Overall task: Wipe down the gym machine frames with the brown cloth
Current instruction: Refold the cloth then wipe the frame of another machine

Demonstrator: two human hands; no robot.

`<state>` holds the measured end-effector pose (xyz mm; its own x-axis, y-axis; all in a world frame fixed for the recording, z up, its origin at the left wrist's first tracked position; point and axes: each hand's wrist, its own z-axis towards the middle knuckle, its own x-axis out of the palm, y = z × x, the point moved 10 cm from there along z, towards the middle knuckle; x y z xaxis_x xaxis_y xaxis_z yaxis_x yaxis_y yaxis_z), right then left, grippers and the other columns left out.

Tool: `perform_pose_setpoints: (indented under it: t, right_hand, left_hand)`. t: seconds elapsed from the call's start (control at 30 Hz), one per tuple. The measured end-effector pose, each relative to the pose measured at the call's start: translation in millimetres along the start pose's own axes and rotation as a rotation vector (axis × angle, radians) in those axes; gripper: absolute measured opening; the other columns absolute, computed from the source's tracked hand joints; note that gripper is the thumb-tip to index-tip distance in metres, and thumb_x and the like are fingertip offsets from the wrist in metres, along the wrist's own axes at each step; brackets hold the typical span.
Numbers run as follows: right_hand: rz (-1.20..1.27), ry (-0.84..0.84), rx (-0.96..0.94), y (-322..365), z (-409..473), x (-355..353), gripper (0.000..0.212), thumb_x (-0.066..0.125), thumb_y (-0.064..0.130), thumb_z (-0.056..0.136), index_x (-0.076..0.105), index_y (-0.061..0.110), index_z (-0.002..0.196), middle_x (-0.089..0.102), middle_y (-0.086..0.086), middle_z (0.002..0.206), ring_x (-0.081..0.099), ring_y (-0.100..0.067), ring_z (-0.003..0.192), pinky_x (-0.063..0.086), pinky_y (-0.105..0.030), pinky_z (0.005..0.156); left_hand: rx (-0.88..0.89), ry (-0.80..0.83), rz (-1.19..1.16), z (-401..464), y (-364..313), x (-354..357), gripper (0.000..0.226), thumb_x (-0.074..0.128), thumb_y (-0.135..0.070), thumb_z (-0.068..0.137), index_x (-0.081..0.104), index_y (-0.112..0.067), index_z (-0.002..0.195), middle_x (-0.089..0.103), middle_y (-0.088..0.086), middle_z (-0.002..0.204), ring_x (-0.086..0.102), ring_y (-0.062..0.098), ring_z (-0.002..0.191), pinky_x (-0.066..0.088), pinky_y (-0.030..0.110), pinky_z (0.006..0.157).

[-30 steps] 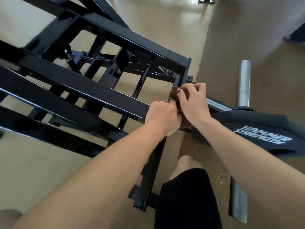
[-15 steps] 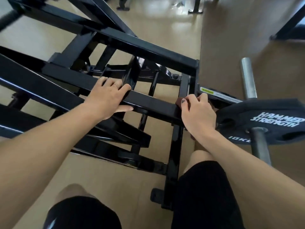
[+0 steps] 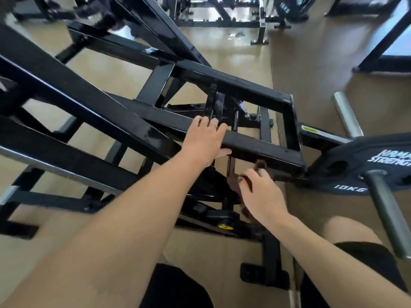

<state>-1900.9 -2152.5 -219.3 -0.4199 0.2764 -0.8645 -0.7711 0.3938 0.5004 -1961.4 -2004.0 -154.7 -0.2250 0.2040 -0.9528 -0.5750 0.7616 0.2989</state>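
A black steel gym machine frame (image 3: 262, 147) of crossing square tubes fills the view. My left hand (image 3: 205, 140) grips the near horizontal tube, fingers over its top and thumb underneath. The brown cloth (image 3: 259, 167) is bunched in my right hand (image 3: 260, 194), which sits just below that tube's right end, pressing the cloth against the tube's underside. Most of the cloth is hidden by my fingers and palm.
A black 10 kg weight plate (image 3: 355, 165) hangs on a bar at the right, beside two bare metal pegs (image 3: 347, 116). More black machines (image 3: 222, 16) stand at the back on the tan floor. My knees in black shorts (image 3: 178, 287) are at the bottom.
My left hand left the cloth and took hold of the near tube. My right hand dropped with the cloth from the tube's end to below it. The view lifted and widened.
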Motion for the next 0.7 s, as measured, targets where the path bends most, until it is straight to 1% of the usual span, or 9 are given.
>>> perform_pose_setpoints:
  t: [0.07, 0.13, 0.2, 0.33, 0.43, 0.5, 0.57, 0.63, 0.7]
  right_hand:
    - [0.098, -0.009, 0.112, -33, -28, 2, 0.029, 0.046, 0.036, 0.108, 0.059, 0.022, 0.130, 0.056, -0.001, 0.124, 0.056, -0.011, 0.086, 0.046, -0.017, 0.071]
    - [0.220, -0.039, 0.189, -49, -45, 0, 0.028, 0.048, 0.034, 0.107, 0.061, 0.022, 0.129, 0.055, 0.006, 0.111, 0.055, -0.004, 0.083, 0.043, -0.005, 0.063]
    - [0.329, -0.013, 0.239, -46, -50, 3, 0.026, 0.047, 0.035, 0.108, 0.060, 0.025, 0.127, 0.053, 0.011, 0.105, 0.055, -0.001, 0.085, 0.042, -0.002, 0.060]
    - [0.496, 0.024, 0.229, -5, -32, 18, 0.016, 0.044, 0.035, 0.109, 0.058, 0.032, 0.117, 0.056, 0.003, 0.111, 0.055, -0.006, 0.094, 0.042, -0.007, 0.067]
    - [0.625, 0.021, 0.234, 36, -8, 32, 0.021, 0.039, 0.035, 0.110, 0.059, 0.030, 0.112, 0.058, -0.001, 0.111, 0.056, -0.009, 0.097, 0.040, -0.019, 0.075]
    - [0.712, -0.025, 0.242, 62, 5, 36, 0.025, 0.036, 0.034, 0.111, 0.060, 0.030, 0.117, 0.055, -0.001, 0.112, 0.053, 0.005, 0.090, 0.037, -0.007, 0.069]
    - [0.722, -0.076, 0.202, 89, 17, 40, 0.029, 0.035, 0.034, 0.111, 0.059, 0.027, 0.125, 0.051, 0.002, 0.115, 0.049, 0.013, 0.089, 0.036, -0.001, 0.069]
    - [0.613, -0.099, 0.142, 108, 24, 44, 0.033, 0.033, 0.036, 0.112, 0.057, 0.024, 0.132, 0.050, 0.003, 0.120, 0.053, 0.002, 0.096, 0.044, -0.011, 0.078]
    - [0.458, -0.096, 0.125, 102, 26, 49, 0.035, 0.031, 0.038, 0.112, 0.055, 0.024, 0.133, 0.051, 0.001, 0.127, 0.059, -0.016, 0.097, 0.054, -0.034, 0.081]
  left_hand:
    - [0.026, 0.040, -0.010, -4, -1, 3, 0.072, 0.046, -0.057, 0.101, 0.024, -0.015, 0.155, 0.036, 0.015, 0.157, 0.030, 0.036, 0.145, 0.014, 0.050, 0.124]
    - [0.028, 0.059, 0.009, -14, 5, 7, 0.081, 0.050, -0.049, 0.101, 0.007, -0.015, 0.161, 0.020, 0.015, 0.165, 0.013, 0.036, 0.153, 0.004, 0.052, 0.126]
    - [0.047, -0.005, 0.060, -33, 10, 3, 0.084, 0.052, -0.044, 0.100, 0.003, -0.015, 0.162, 0.012, 0.015, 0.167, 0.005, 0.036, 0.154, 0.001, 0.054, 0.126]
    - [0.211, -0.112, 0.269, -87, 9, 2, 0.070, 0.049, -0.051, 0.099, 0.028, -0.012, 0.154, 0.032, 0.013, 0.157, 0.026, 0.036, 0.147, 0.013, 0.052, 0.125]
    - [0.192, -0.086, 0.410, -105, 42, 0, 0.079, 0.039, -0.067, 0.094, 0.036, -0.009, 0.148, 0.045, 0.011, 0.145, 0.038, 0.034, 0.138, 0.017, 0.050, 0.123]
    - [0.160, -0.073, 0.482, -108, 69, -4, 0.085, 0.041, -0.069, 0.093, 0.031, -0.008, 0.151, 0.044, 0.012, 0.148, 0.037, 0.035, 0.140, 0.015, 0.052, 0.124]
    - [0.169, -0.031, 0.503, -108, 85, -7, 0.089, 0.050, -0.072, 0.091, 0.031, -0.009, 0.152, 0.046, 0.012, 0.150, 0.040, 0.034, 0.141, 0.017, 0.051, 0.123]
    - [0.230, -0.054, 0.489, -102, 82, -11, 0.078, 0.053, -0.071, 0.091, 0.044, -0.011, 0.140, 0.057, 0.010, 0.139, 0.052, 0.031, 0.129, 0.032, 0.045, 0.114]
    - [0.290, -0.084, 0.480, -90, 73, -16, 0.071, 0.048, -0.077, 0.088, 0.054, -0.013, 0.116, 0.066, 0.005, 0.115, 0.060, 0.026, 0.106, 0.042, 0.038, 0.092]
